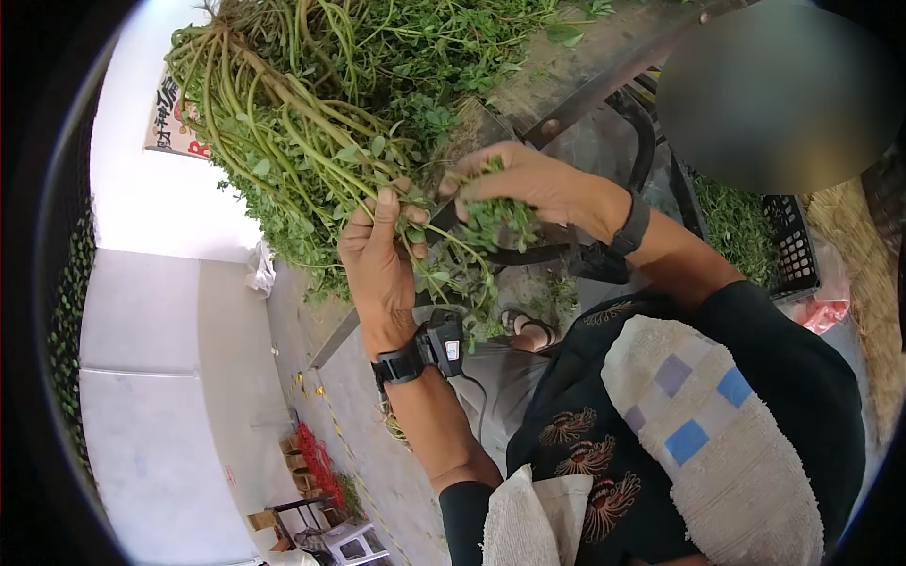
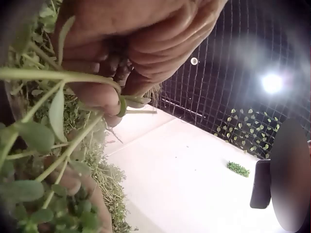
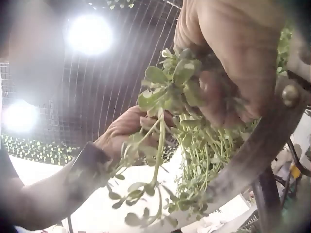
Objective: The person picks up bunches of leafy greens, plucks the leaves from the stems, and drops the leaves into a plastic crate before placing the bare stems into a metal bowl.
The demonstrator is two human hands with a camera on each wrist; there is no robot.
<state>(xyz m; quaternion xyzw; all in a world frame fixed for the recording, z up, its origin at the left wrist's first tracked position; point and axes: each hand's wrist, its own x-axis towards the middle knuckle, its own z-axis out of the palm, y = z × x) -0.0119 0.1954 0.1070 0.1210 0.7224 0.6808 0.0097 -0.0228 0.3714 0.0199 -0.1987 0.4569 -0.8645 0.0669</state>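
A long-stemmed green plant bunch [image 1: 302,156] with its roots at the top lies on the heap in the head view. My left hand [image 1: 377,274] pinches a stem between thumb and fingers; the left wrist view shows this hand [image 2: 146,36] close up on the stem [image 2: 80,136]. Beside it, my right hand [image 1: 557,189] has curled fingers round small leafy sprigs [image 1: 505,224]. In the right wrist view that hand [image 3: 233,53] grips leafy tips [image 3: 170,80], partly hiding them, with the left hand [image 3: 126,131] beyond.
More greens [image 1: 425,57] cover the worktable, whose metal edge [image 1: 604,85] runs past the right hand. A black crate [image 1: 793,245] of greens stands at the right, near a straw-like mat [image 1: 849,226]. Below are sandalled feet [image 1: 528,330]; a stool [image 1: 354,542] stands farther off.
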